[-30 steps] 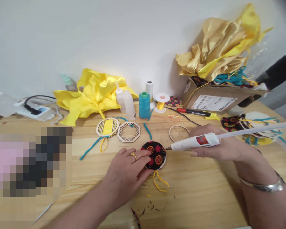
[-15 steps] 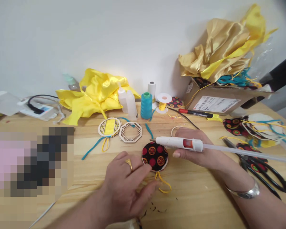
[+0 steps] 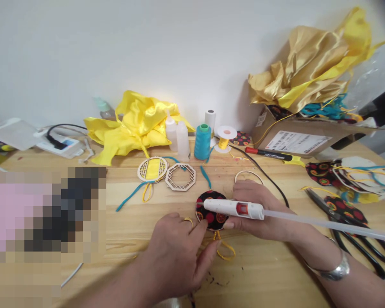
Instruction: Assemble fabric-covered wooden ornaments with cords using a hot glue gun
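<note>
White glue gun, apparently over patterned disc

1. My disc: black, patterned with dark red dots and orange-ringed medallions.
2. Its loop: yellow.
3. My gun: white with a red patch; its stick a cloudy, translucent white.
4. My ring is gold, my bracelet silver.
5. Thread cone: teal, green at the top.
6. Marker: black, red and yellow at its ends.
7. My counter: pale, streaked wood.
</note>
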Tool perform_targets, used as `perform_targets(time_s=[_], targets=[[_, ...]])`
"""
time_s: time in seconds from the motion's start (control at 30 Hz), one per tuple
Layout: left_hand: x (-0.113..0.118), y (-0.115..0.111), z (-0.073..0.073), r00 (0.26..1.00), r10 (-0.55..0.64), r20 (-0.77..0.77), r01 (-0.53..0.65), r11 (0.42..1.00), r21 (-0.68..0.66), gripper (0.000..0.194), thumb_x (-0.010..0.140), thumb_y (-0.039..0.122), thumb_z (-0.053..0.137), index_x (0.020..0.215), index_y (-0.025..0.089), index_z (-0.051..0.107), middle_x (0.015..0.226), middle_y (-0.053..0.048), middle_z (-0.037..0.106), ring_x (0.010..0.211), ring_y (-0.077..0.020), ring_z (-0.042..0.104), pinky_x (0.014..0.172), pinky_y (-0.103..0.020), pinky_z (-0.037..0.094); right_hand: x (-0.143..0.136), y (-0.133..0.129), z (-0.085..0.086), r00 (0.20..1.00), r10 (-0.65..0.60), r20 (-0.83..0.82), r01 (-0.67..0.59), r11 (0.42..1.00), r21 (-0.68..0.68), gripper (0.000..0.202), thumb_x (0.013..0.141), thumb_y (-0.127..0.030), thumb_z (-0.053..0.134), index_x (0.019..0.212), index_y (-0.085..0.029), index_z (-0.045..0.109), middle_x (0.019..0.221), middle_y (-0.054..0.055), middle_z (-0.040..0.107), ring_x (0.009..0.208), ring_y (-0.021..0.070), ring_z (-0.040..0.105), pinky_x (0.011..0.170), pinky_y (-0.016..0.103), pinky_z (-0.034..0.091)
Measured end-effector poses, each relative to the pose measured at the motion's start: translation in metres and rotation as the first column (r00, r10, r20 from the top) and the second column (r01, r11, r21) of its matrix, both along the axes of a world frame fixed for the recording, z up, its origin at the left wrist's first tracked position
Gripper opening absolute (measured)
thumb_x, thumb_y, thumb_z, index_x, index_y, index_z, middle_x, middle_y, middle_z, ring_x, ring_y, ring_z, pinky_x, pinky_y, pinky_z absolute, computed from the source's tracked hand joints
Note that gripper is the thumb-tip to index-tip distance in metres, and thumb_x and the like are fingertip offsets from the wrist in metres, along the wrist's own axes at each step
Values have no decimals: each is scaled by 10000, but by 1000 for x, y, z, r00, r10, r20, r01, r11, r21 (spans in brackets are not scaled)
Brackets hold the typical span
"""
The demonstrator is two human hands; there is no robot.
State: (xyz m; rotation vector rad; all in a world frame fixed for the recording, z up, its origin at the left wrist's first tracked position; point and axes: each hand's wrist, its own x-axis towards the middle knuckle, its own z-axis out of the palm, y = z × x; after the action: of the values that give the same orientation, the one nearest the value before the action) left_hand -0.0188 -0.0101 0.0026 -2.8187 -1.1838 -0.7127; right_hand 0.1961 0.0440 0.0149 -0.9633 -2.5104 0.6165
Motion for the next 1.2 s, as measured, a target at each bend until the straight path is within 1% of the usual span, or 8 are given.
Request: perform_targets(time_s=[0.13, 0.27, 0.4, 0.6, 0.77, 1.0, 1.2], targets=[[0, 0, 1, 1000, -1, -3, 1, 1000, 8, 171, 804, 290, 521, 824, 153, 622, 478, -1, 561, 379, -186, 487, 407, -338, 343, -1, 0, -1, 998, 1, 69, -1, 1000, -1, 414, 834, -541, 549, 631, -181, 532, 606, -7, 474, 582, 134, 412, 595, 307, 289], [-1, -1, 0, 1000, 4, -4, -4, 1000, -8, 175, 810, 287, 514, 825, 154, 626, 493, -7, 567, 392, -199, 493, 410, -353, 358, -1, 0, -3, 997, 12, 82, -13, 1000, 11, 420, 843, -546, 531, 642, -178, 541, 610, -11, 474, 586, 129, 404, 595, 301, 284], [-1, -1, -1, 1000, -3, -2, 3, 1000, -15, 161, 804, 286, 525, 817, 161, 624, 506, -6, 573, 397, -201, 495, 409, -357, 359, -1, -1, -4, 995, -17, 94, 17, 1000, -1, 441, 837, -561, 530, 625, -175, 520, 606, -15, 470, 580, 123, 401, 590, 295, 283], [1, 0, -1, 1000, 0, 1, 0, 1000, -8, 156, 806, 282, 520, 776, 166, 621, 495, -5, 562, 388, -198, 492, 403, -356, 359, -1, -1, -4, 996, -71, 47, 73, 996, -54, 437, 824, -560, 553, 618, -175, 538, 589, -6, 503, 566, 129, 427, 576, 299, 281], [1, -1, -1, 1000, 9, -10, -9, 1000, -21, 175, 806, 294, 516, 797, 163, 632, 495, -13, 570, 392, -210, 498, 398, -361, 362, -2, 0, -1, 998, -49, 37, 51, 997, -65, 416, 851, -550, 517, 659, -191, 604, 585, 9, 533, 570, 145, 457, 585, 315, 287], [0, 0, -2, 1000, -2, -11, 1, 999, -36, 176, 820, 290, 501, 815, 167, 626, 503, -6, 577, 394, -196, 496, 413, -354, 364, -1, 1, -4, 994, -94, 49, 96, 994, -47, 424, 837, -530, 548, 580, -195, 508, 554, -1, 490, 548, 140, 431, 561, 315, 287], [1, -1, -3, 1000, 16, -11, -16, 1000, -21, 146, 800, 297, 531, 762, 181, 611, 502, -6, 574, 402, -197, 502, 418, -347, 349, -1, 0, -4, 998, -57, 34, 59, 997, -46, 421, 834, -562, 534, 634, -193, 549, 584, -5, 522, 555, 133, 441, 571, 307, 284]])
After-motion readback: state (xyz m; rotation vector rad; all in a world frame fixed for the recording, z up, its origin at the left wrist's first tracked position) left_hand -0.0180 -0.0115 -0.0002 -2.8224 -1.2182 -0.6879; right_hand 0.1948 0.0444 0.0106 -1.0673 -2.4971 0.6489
